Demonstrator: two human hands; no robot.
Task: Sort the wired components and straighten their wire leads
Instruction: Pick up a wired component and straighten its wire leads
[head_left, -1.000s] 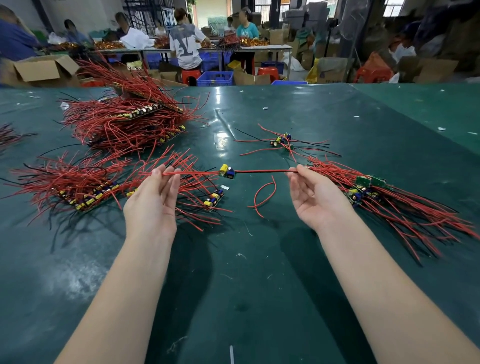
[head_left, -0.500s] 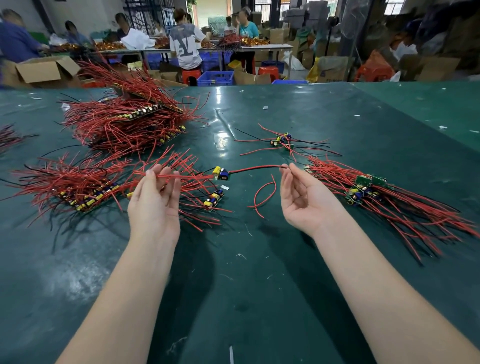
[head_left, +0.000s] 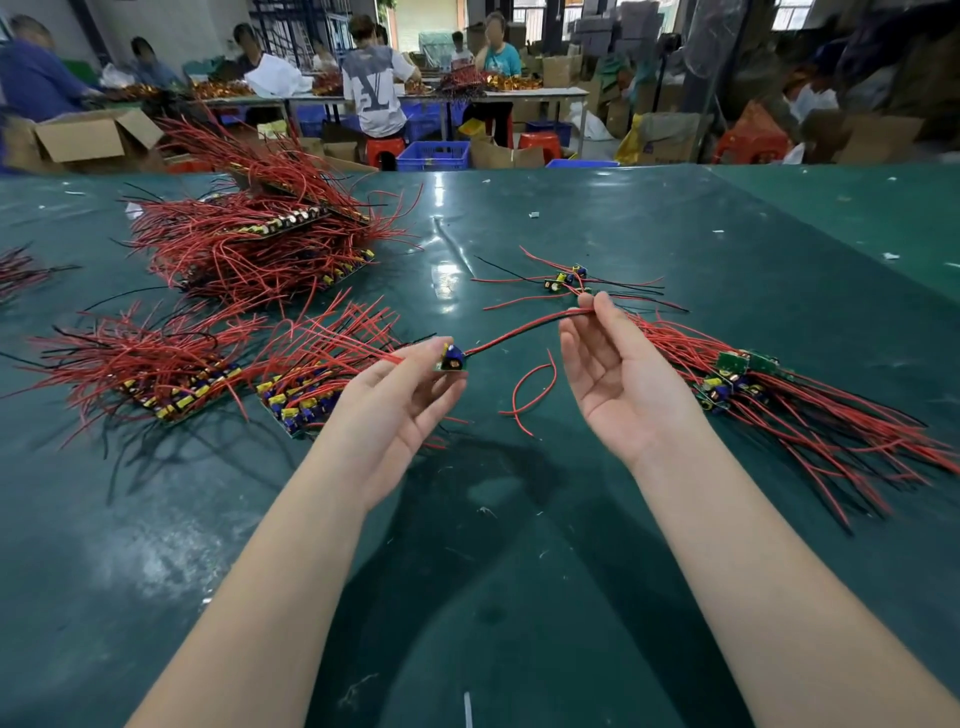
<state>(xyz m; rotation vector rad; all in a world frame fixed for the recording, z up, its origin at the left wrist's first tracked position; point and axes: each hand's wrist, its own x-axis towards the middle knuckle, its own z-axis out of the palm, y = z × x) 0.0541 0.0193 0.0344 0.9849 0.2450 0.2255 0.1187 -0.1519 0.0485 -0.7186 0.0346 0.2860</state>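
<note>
View: I look down from a head-worn camera at two bare forearms reaching over a dark green table (head_left: 519, 545).

Left hand: the left hand (head_left: 395, 405) grips a small circuit board (head_left: 451, 359) at its fingertips, fingers curled round it, held above the table.

Right hand: the right hand (head_left: 618, 374), palm up, pinches the far end of the red lead (head_left: 524, 328) between thumb and forefinger; the other fingers hang loosely curled.

Lead: it runs from the board up to the right pinch in a shallow bow, not fully taut.

Sorted rows: just left of the left hand lie rows of boards with red wires (head_left: 171, 374), and a bigger heap (head_left: 249, 244) sits farther back.

Unsorted pile: near the right hand lies a loose bundle (head_left: 789, 410); a few stray boards (head_left: 563, 280) rest beyond the fingertips, and a curled loose wire (head_left: 530, 387) lies between the hands.

Stage, as I judge it: mid-straightening of one lead, with placing on a row to follow.

Risk: pulling too hard could tear the lead from its solder joint, since the board is held only at the fingertips.

Risk: the pinch sits at the very tip, so the wire could slip free and spring back bent.

Risk: the right wrist hovers close to the unsorted bundle and could snag its wires.
</note>
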